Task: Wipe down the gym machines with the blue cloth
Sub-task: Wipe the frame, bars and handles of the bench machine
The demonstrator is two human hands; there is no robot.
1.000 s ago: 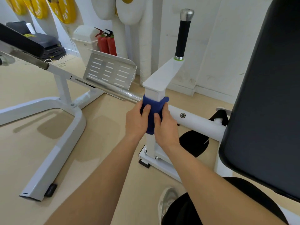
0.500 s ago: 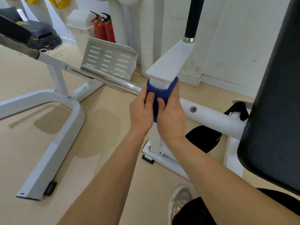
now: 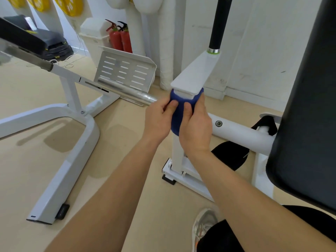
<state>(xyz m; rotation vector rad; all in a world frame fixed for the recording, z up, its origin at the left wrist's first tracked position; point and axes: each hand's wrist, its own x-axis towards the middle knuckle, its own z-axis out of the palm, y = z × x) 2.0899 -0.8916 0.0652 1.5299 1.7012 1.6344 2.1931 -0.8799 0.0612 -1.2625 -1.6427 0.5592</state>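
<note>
Cloth: the blue cloth (image 3: 175, 115) is wrapped round the top of the white post (image 3: 177, 153), touching the underside of the flat white plate (image 3: 196, 75) that caps it.
Left hand: the left hand (image 3: 158, 119) grips the cloth from the left side.
Right hand: the right hand (image 3: 195, 128) grips it from the right side, close beside the left.
Fingers: on both hands the fingers (image 3: 200, 101) are curled round the cloth and post, with the thumbs pressed on its near face.
Writing: the yellow weight plates (image 3: 71, 6) carry dark digits, perhaps "10", too blurred to be sure.
Edges: the plate's rim overhangs the cloth. The chrome bar (image 3: 131, 91) ends just beside the left knuckles. The black pad (image 3: 305, 106) stands near the right forearm.
Open room: tan floor (image 3: 118, 142) lies open between the post and the white bench frame (image 3: 72, 155). A shoe (image 3: 204, 226) rests on the floor below the right forearm.
Background: two red fire extinguishers (image 3: 121, 38) stand by the wall, behind a slotted metal footplate (image 3: 125, 71).
</note>
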